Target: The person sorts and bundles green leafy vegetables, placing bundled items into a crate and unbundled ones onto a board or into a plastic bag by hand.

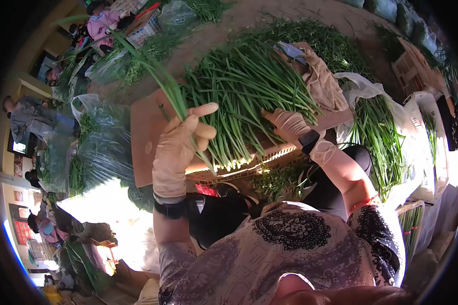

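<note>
My left hand, in a pale glove, is closed around a few long green leafy stalks; their leaves reach up and left, and pale ends show below the fingers. A large heap of the same greens, perhaps garlic chives, lies on a cardboard sheet over a plastic crate. My right hand, also gloved, rests at the heap's right lower edge with its fingertips among the stalks; whether it grips any is unclear. A crumpled brown cloth lies at the heap's upper right.
At the right, a white plastic bag holds more greens. Clear plastic covers greens at the left. Loose trimmings lie on the ground beyond the cardboard. Several people are at the left, one standing; another crate stands at the upper right.
</note>
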{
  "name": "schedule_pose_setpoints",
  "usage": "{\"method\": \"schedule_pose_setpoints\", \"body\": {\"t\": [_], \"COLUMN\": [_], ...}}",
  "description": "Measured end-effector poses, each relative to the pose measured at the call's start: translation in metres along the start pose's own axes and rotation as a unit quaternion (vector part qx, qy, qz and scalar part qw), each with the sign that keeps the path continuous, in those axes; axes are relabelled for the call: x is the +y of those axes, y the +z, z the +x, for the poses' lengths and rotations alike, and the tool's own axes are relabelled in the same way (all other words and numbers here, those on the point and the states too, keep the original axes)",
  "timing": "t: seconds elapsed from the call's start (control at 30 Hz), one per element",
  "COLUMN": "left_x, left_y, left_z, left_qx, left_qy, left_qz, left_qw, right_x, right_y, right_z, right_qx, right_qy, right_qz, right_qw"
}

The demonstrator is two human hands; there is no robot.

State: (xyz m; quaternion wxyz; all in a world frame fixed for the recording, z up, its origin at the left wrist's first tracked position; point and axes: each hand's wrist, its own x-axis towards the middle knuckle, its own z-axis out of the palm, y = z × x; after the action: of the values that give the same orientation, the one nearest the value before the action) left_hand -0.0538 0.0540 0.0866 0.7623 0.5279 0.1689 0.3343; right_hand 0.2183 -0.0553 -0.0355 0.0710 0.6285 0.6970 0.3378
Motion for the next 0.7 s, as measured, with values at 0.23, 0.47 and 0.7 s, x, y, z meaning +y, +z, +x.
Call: {"method": "schedule_pose_setpoints", "body": {"t": [0.23,0.47,0.7], "left_x": [-0.135,-0.134,-0.082], "left_y": [0.006,0.004,-0.004], "left_z": [0.133,0.134,0.113], "left_qx": [-0.032,-0.053,-0.081], "left_qy": [-0.267,-0.288,-0.168], "left_qz": [0.176,0.172,0.068], "left_qw": [0.947,0.94,0.98], "right_x": [-0.01,0.06,0.154], "right_y": [0.002,-0.146,-0.114], "right_z": [-0.016,-0.013,0.063], "right_qx": [0.057,-0.243,-0.065], "right_qy": [-0.108,-0.354,-0.379], "right_qz": [0.065,0.721,0.819], "right_qw": [0.99,0.543,0.425]}}
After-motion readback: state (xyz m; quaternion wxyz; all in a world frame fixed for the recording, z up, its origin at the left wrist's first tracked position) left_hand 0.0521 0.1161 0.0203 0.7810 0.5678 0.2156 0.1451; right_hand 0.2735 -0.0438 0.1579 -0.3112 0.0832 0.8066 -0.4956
